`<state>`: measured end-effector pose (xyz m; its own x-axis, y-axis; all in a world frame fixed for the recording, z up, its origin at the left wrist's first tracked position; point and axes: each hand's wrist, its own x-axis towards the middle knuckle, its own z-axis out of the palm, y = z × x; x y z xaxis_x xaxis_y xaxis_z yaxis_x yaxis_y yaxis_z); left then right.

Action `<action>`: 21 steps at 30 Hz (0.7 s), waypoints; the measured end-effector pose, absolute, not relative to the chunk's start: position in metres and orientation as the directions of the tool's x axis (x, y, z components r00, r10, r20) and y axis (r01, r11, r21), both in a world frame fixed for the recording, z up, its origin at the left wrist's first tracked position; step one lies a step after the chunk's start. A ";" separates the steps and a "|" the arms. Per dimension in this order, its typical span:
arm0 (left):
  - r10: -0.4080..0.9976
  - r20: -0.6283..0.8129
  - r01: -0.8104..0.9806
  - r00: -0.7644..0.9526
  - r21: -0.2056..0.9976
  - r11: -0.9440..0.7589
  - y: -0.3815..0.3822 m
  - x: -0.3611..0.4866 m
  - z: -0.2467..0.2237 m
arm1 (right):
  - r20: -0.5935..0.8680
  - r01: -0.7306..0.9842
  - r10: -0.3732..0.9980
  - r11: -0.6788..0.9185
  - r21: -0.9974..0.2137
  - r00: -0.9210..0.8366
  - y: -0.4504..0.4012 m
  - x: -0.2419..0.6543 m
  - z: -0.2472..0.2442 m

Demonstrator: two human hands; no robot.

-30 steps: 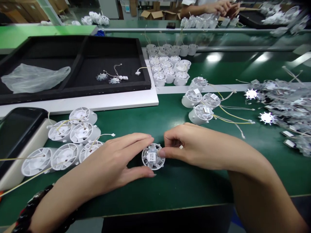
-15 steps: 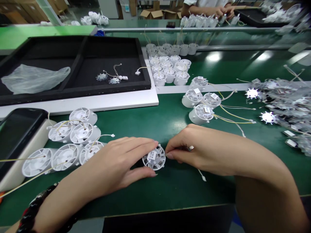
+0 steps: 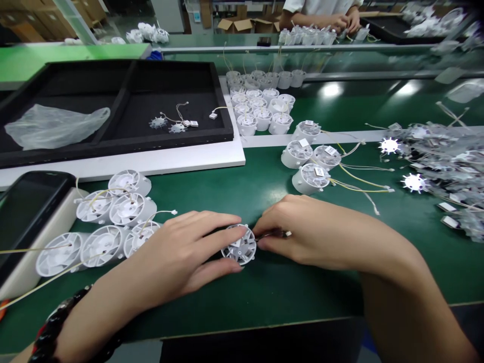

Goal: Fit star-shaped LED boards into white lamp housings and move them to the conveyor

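Six white round housings (image 3: 128,209) at my left, my left hand (image 3: 177,257) spread open, steadying a seventh housing (image 3: 241,244) on the green bench mat (image 3: 264,297), my right hand (image 3: 302,232) pinching a thin wire (image 3: 273,234) at its rim, four more housings (image 3: 310,179) beyond.

From here I see a black tray (image 3: 113,149) with a crumpled plastic bag (image 3: 56,127) in its left compartment. A dark-screened tablet (image 3: 26,222) lies in a white case (image 3: 49,242), and across the line a co-worker (image 3: 321,7) works over a row of white housings (image 3: 306,36).

bench: green-topped workbench (image 3: 272,297) | beyond: cardboard boxes (image 3: 234,24) | light: lamp reflections (image 3: 330,90) on benchtop
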<state>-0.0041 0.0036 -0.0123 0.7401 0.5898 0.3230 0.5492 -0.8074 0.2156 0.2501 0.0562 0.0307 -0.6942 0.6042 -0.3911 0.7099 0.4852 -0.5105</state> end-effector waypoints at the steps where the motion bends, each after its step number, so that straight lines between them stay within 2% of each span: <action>1: 0.584 0.333 0.550 0.740 0.199 -0.811 0.005 -0.004 -0.011 | -0.388 0.704 0.602 0.480 -0.524 -0.698 0.057 0.251 0.030; 4: 0.573 0.374 0.566 0.729 0.139 -0.812 0.007 -0.003 -0.003 | -0.361 0.732 0.659 0.456 -0.506 -0.660 0.061 0.253 0.026; 7: 0.607 0.387 0.634 0.694 0.068 -0.770 0.000 -0.012 0.012 | -0.248 0.857 0.847 0.372 -0.356 -0.470 0.069 0.256 0.021; 9: 0.685 0.323 0.724 0.653 -0.001 -0.690 -0.015 -0.026 0.019 | -0.153 0.908 0.920 0.310 -0.282 -0.362 0.074 0.259 0.017; 11: 0.763 0.231 0.787 0.603 -0.021 -0.616 -0.035 -0.044 0.020 | -0.003 0.913 0.944 0.318 -0.254 -0.330 0.077 0.261 0.016; 14: 0.856 0.158 0.870 0.493 -0.116 -0.480 -0.062 -0.070 0.013 | 0.303 0.845 0.889 0.433 -0.313 -0.343 0.072 0.261 0.018; 16: 0.850 0.148 0.860 0.505 -0.174 -0.480 -0.070 -0.078 0.010 | 0.417 0.740 0.829 0.537 -0.404 -0.373 0.066 0.259 0.020; 19: 0.747 0.174 0.765 0.642 -0.201 -0.611 -0.065 -0.065 0.010 | 0.441 0.568 0.765 0.644 -0.512 -0.470 0.055 0.252 0.022; 21: 0.711 0.178 0.733 0.680 -0.144 -0.665 -0.056 -0.045 0.011 | 0.406 0.495 0.731 0.676 -0.546 -0.549 0.051 0.247 0.022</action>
<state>-0.0451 -0.0559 0.0108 0.6799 0.7113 0.1780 0.7331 -0.6648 -0.1436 0.2465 0.0509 0.0222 -0.5490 0.7305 0.4061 0.4951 0.6757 -0.5461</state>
